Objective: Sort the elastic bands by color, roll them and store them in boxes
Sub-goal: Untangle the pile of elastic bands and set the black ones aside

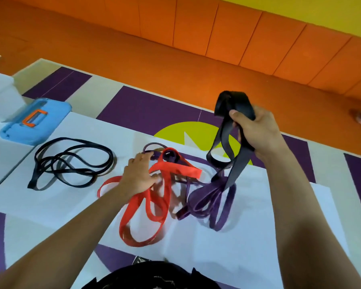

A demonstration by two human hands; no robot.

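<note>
Your right hand (258, 132) is raised above the pile, fingers and thumb curled round a wide, flat, dark grey-black elastic band (227, 130). Its folded top sticks out above your thumb. Its loops hang down below your fist, and the lowest one reaches the heap of wide purple elastic bands (215, 199) lying beneath that hand.

Your left hand (139, 176) lies palm down with the fingers stretched forward and the thumb out to the side. It rests on a wide, flat red elastic band (154, 207), which sprawls in loops under the hand and back toward your body. The fingertips reach a purple loop just beyond the red one, where red and purple strands cross and tangle between your two hands.

Left of your left hand, apart from the tangle, lies a loose coil of thin black elastic bands (71, 163). Beyond that coil sits a light blue plastic lid with an orange handle (35, 122), next to a white translucent box (0, 97). Everything lies on a white sheet (258, 236).
</note>
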